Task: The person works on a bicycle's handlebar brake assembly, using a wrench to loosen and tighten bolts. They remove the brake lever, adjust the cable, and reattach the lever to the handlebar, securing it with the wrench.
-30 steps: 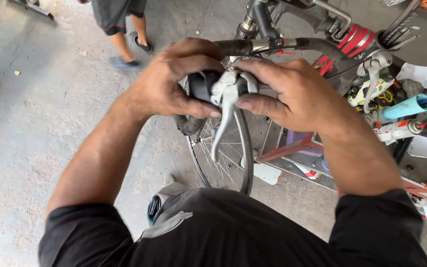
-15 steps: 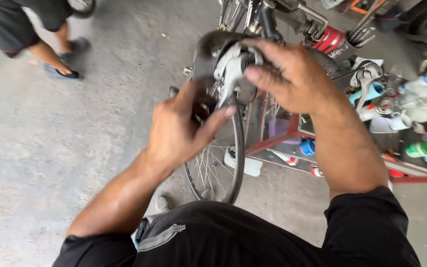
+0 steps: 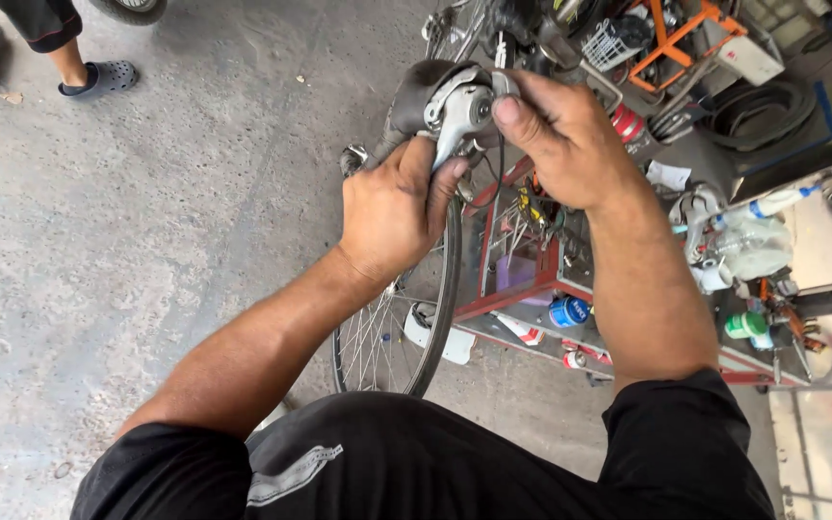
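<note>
A bicycle stands in front of me with its front wheel (image 3: pixel 416 318) below my arms. My left hand (image 3: pixel 392 207) is closed around the silver brake lever (image 3: pixel 456 120) and the lower part of the drop handlebar. My right hand (image 3: pixel 565 135) grips the lever body from the right side, thumb pressed on its top. The black rubber hood (image 3: pixel 414 91) of the lever shows just above my left hand. A thin black cable (image 3: pixel 501 173) hangs down between my hands.
A red metal tool cart (image 3: pixel 551 289) stands right of the wheel, loaded with tools, cans and bottles. An orange frame (image 3: pixel 686 43) and coiled tyres (image 3: pixel 763 106) lie at the top right. Another person's legs in sandals (image 3: pixel 98 77) stand at the top left on bare concrete.
My view has swung right and down. My left hand has slid from the top of the hood down under the lever. My right hand has stayed on the lever body.
</note>
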